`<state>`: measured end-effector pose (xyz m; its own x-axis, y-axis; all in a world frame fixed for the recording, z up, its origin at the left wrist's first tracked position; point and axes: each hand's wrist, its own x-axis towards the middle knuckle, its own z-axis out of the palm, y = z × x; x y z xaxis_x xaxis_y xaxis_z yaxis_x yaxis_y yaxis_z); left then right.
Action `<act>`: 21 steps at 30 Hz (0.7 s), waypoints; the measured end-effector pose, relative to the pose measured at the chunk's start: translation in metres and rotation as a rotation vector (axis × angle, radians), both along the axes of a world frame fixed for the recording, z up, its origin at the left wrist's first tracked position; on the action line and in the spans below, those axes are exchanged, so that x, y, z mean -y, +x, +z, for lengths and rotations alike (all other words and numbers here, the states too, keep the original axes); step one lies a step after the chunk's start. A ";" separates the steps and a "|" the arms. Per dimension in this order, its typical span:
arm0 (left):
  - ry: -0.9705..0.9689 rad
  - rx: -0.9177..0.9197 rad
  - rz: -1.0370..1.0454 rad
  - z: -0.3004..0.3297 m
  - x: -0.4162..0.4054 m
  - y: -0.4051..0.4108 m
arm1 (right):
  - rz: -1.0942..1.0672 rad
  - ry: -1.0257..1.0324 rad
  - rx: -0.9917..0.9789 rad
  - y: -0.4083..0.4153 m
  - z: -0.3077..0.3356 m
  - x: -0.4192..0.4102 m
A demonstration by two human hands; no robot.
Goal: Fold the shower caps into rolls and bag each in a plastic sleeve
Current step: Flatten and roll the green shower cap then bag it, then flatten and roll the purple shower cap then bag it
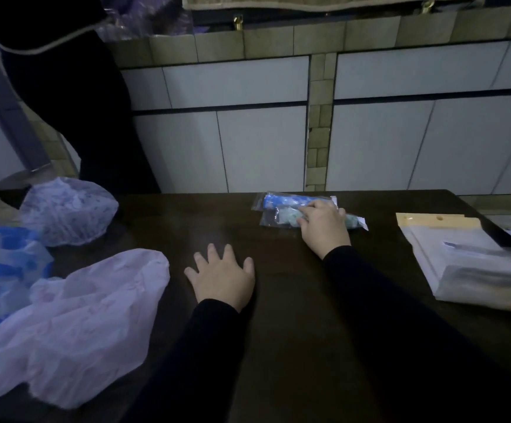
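Right hand [324, 224] grips green bagged roll [284, 215] near tabletop [278, 331] far edge; left hand [222, 277] rests flat, fingers spread.

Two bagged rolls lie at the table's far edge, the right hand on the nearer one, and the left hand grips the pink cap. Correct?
Not quite. In the head view the left hand lies flat on the bare table, beside the pink cap, gripping nothing. The rest holds.

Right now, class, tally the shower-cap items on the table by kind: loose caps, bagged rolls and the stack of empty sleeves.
Loose shower caps: 3 (pink, blue, patterned white)
Bagged rolls: 2 (blue roll, green roll)
Stack of sleeves: 1
Total: 6
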<state>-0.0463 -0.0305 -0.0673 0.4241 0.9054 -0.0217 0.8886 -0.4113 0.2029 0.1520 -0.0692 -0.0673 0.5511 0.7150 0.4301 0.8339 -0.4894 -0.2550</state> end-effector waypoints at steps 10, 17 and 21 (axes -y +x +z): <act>-0.028 0.006 -0.061 0.017 0.001 -0.010 | 0.182 0.145 0.116 -0.038 0.011 -0.021; 0.182 0.274 -0.143 0.111 -0.010 -0.058 | 0.425 0.190 -0.098 -0.103 0.039 -0.077; 0.370 0.258 -0.042 0.182 -0.062 -0.105 | 0.577 0.178 -0.161 -0.150 0.058 -0.129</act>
<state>-0.1510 0.0314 0.1145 0.4096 0.8142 0.4114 0.8094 -0.5324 0.2479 0.0024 0.0593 -0.0097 0.1650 0.8421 0.5135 0.8954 0.0904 -0.4359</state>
